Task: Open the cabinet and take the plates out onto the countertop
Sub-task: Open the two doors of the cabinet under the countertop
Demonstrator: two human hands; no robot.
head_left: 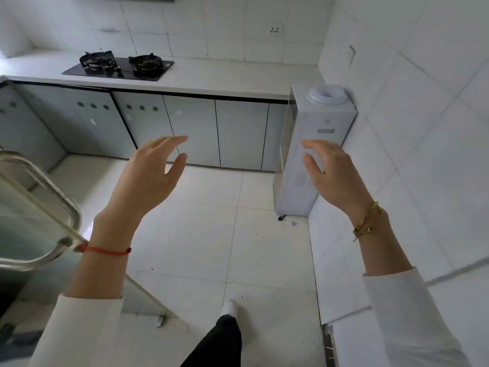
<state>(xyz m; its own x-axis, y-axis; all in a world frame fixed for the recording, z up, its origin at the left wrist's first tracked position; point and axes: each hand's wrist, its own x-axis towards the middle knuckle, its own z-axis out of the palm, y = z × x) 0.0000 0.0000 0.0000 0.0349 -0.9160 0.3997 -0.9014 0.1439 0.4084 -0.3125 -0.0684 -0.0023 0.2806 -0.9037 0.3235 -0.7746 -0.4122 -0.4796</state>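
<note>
Fingers [169, 144] of the left hand [148, 176] and of the right hand [333, 170] are loosely spread and hold nothing, raised above the tiled floor [211, 234] as a person faces the closed cabinet [193, 131] under the bench [211, 78]. No plates are in sight; presumably they sit behind the pale doors. A gas hob [119, 66] occupies the bench's left part, and a water dispenser [315, 144] stands at its right end. Approaching closer, hooking one door edge and swinging it fully aside would likely serve best.
</note>
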